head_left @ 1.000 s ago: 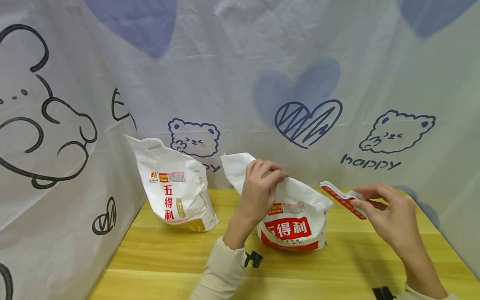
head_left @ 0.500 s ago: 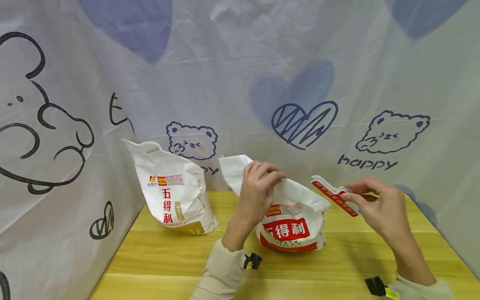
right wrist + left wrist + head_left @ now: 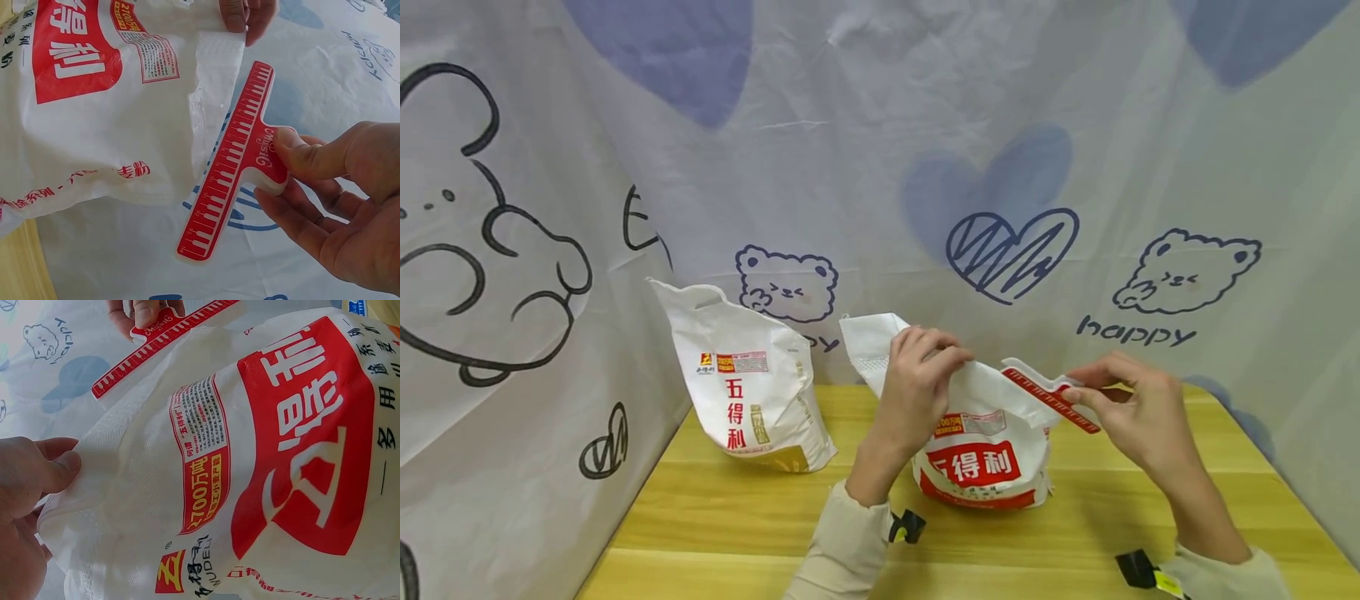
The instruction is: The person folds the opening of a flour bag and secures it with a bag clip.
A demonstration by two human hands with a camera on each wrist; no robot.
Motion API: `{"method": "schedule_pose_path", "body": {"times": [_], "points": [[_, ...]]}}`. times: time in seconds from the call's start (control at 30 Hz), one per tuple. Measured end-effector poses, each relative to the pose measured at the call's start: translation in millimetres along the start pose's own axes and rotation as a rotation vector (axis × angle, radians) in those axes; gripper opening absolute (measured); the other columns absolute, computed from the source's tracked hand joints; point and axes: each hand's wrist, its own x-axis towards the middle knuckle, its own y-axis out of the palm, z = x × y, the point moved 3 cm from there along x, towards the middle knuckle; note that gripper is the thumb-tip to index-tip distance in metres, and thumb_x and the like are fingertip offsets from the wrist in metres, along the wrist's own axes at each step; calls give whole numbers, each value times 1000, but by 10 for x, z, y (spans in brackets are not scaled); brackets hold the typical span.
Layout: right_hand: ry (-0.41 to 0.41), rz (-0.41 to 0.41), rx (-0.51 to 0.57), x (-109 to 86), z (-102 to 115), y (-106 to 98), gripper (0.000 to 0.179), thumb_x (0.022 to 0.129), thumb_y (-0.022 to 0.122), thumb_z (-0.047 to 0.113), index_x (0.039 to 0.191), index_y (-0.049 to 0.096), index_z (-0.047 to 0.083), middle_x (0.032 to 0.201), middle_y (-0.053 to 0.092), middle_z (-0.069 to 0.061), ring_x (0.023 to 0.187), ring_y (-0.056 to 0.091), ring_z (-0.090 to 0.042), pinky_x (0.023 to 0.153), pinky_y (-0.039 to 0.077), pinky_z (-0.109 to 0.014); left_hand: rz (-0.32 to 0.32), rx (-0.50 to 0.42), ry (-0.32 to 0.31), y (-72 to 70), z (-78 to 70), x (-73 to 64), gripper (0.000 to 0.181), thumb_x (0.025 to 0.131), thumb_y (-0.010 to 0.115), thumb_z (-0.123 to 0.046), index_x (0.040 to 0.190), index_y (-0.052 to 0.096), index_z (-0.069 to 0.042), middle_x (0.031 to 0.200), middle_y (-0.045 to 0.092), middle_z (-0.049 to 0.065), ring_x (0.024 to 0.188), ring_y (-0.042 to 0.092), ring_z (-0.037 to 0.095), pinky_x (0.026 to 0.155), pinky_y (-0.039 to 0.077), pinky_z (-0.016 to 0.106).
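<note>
A white flour bag (image 3: pixel 977 462) with a red label stands on the wooden table. Its upper edge is folded over, and my left hand (image 3: pixel 921 379) pinches that edge between thumb and fingers. Between the thumb and fingers of my right hand (image 3: pixel 350 194) is a red and white clip (image 3: pixel 231 162) with a piano-key pattern and the word "Music". In the head view the clip's long bar lies along the right end of the bag's folded edge. The right wrist view shows the bar just beyond the edge; whether they touch I cannot tell.
A second white flour bag (image 3: pixel 752 383), with red characters and a gold base, stands upright at the left on the yellow wooden table (image 3: pixel 700 517). A white cloth (image 3: pixel 865 167) printed with bears and hearts hangs behind and at the sides.
My right hand has moved left with the clip, from apart at the bag's right to alongside its folded edge. The left hand keeps its pinch on the bag.
</note>
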Motion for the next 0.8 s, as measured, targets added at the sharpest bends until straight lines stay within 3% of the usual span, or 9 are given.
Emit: {"method": "schedule_pose_path", "body": {"times": [0.4, 0.8], "points": [[-38, 10, 1, 42, 65, 69, 18, 78, 85, -5, 91, 77, 5, 91, 72, -7, 80, 64, -7, 71, 51, -7, -4, 2, 0, 8, -14, 0, 18, 92, 70, 4, 98, 77, -11, 102, 68, 0, 101, 58, 20, 109, 38, 41], [-47, 21, 26, 99, 122, 158, 17, 80, 82, -8, 92, 77, 3, 88, 70, -6, 81, 70, -24, 70, 52, -8, -19, -38, -12, -4, -25, 12, 21, 93, 68, 7, 99, 78, -10, 102, 69, 1, 102, 59, 20, 111, 37, 43]]}}
